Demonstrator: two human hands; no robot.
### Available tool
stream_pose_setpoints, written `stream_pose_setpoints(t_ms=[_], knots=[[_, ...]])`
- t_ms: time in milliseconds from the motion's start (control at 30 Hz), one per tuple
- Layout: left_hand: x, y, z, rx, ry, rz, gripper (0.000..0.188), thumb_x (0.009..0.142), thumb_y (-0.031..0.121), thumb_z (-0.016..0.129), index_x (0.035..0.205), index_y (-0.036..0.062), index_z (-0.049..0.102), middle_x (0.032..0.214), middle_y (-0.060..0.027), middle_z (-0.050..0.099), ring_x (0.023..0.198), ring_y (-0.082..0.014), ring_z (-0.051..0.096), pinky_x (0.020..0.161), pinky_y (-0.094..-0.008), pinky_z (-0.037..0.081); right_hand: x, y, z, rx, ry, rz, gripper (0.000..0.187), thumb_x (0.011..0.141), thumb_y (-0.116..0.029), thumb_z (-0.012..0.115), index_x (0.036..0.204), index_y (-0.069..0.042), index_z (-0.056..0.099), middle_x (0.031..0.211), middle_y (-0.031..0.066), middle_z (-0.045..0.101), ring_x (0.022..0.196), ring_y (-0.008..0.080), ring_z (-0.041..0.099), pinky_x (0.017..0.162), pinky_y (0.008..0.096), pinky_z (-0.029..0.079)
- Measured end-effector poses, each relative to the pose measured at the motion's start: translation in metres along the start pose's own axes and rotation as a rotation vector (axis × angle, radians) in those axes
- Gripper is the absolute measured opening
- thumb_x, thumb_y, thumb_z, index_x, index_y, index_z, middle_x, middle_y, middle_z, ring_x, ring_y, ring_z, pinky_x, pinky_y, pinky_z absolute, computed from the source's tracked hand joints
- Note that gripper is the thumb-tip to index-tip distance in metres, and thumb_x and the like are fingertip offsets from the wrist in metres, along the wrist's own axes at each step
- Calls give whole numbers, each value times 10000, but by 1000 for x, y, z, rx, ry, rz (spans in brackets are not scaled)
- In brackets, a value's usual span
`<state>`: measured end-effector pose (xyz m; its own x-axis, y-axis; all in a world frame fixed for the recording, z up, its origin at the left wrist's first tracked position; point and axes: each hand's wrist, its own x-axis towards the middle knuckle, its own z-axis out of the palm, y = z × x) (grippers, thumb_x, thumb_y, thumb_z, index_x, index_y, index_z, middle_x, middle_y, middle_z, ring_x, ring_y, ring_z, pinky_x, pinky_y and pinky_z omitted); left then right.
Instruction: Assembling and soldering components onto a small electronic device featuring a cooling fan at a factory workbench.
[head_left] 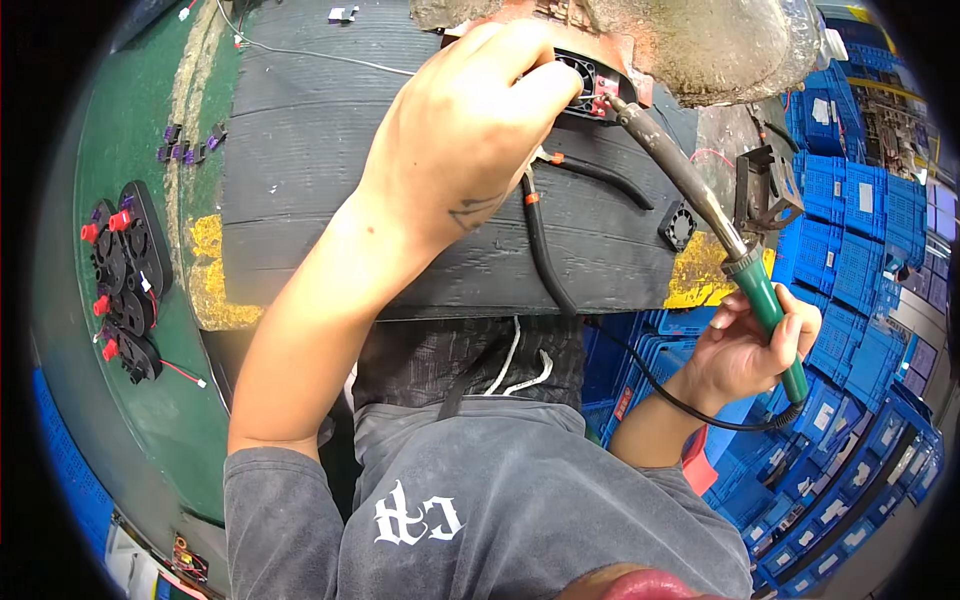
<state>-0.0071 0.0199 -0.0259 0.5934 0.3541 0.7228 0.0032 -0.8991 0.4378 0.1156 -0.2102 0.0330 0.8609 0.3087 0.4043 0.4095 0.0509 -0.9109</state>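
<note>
1. Lying toward 9 o'clock on the green surface [190, 420], black plates [150, 232] with red knobs are well apart from the work.
2. At 12 o'clock, above the black mat [300, 150], the left hand [480, 110] is curled, its thumb and fingers apparently narrowed on a thin strand [310, 55]; for good control, the strand should be fed in lightly, with the fingertips kept off the hot metal.
3. Toward 1 o'clock, a small fan [578, 66] is set in a housing, with a red part [606, 86] at its edge. Soldering seems to be in hand there: joint and strand are best warmed together, briefly, and the black fan frame spared from the heat.
4. Between 1 and 2 o'clock, the pliers [541, 240] are left free on the mat.
5. At 3 o'clock, the green handle of the soldering iron [690, 185] is gripped by the right hand [750, 350], its tip aimed toward 11 o'clock at the red part; a steady wrist is called for.
6. The left fingertips, the pliers' head and much of the fan are hidden by the left hand. Whether the joint is touched, and whether the strand is solder or wire, cannot be made out.
</note>
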Motion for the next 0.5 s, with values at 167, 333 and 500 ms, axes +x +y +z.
stream_pose_setpoints(t_ms=[167, 333, 500], knots=[[1, 1, 2, 2, -11, 6, 128, 697, 7, 622, 817, 28, 581, 830, -61, 552, 780, -239, 568, 696, -324, 473, 0, 1, -4, 23, -12, -2, 290, 865, -297, 481, 871, -12, 529, 672, 160, 584, 448, 160, 533, 357, 204, 402], [2, 2, 4, -22, -8, 5, 161, 704, -29, 663, 850, 14, 612, 805, -82, 543, 756, -253, 553, 677, -330, 455, 0, 1, -6, 55, -27, -3, 268, 871, -281, 483, 873, -18, 530, 736, 162, 595, 472, 165, 548, 360, 207, 411], [2, 3, 4, -6, -21, -2, 169, 701, -39, 655, 855, 12, 607, 806, -90, 541, 759, -264, 549, 683, -335, 450, 0, 1, -7, 55, -35, -3, 266, 872, -283, 487, 878, -21, 530, 735, 159, 593, 470, 165, 547, 359, 206, 409]])
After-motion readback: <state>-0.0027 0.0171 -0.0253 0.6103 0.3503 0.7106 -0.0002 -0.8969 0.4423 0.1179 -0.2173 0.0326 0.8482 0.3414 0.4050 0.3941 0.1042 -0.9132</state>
